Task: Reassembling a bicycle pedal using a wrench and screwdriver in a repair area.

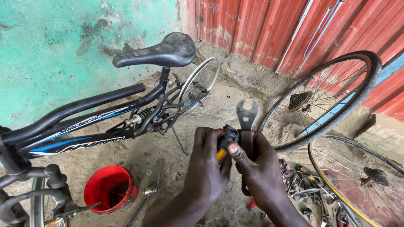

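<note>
We hold a black bike pedal with an orange reflector (224,145) tight in our left hand (206,168). Our right hand (256,168) squeezes a flat grey metal spanner (246,122), right beside it. A black and blue bicycle (97,122) and a red plastic bucket (110,189) sit nearby.

Bicycle repair workshop: loose wheels (324,98), scattered tools (313,197).
</note>
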